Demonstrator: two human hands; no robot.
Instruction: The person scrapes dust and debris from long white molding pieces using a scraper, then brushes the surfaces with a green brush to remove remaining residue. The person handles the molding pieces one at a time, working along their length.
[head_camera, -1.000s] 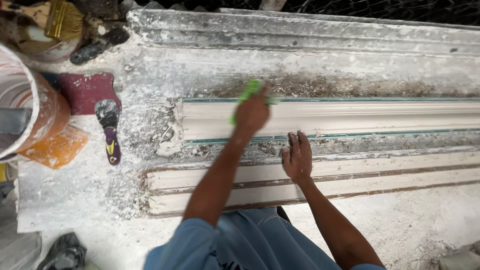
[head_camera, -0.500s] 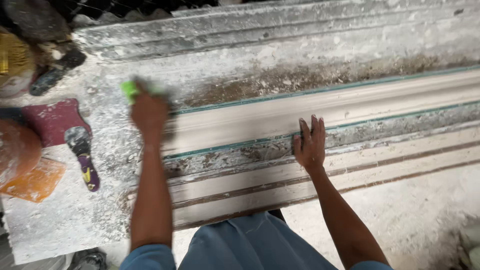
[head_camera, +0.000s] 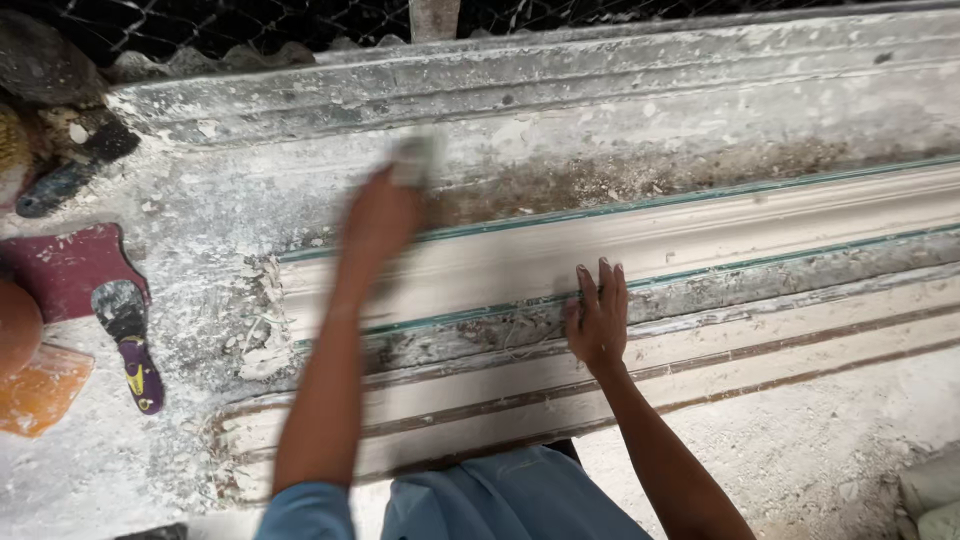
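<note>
A putty knife (head_camera: 130, 340) with a purple and yellow handle lies at the left of the frame on a dusty, plaster-caked workbench (head_camera: 180, 230). Its blade rests against a dark red slab (head_camera: 60, 270). An orange scrap (head_camera: 40, 385) sits at the lower left edge. A grimy dark tool (head_camera: 70, 170) lies at the upper left. Wire mesh (head_camera: 260, 25) runs along the top.

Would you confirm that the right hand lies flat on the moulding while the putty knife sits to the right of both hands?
Not quite: the head view shows the putty knife left of both hands. The right hand does lie flat on the moulding.
</note>
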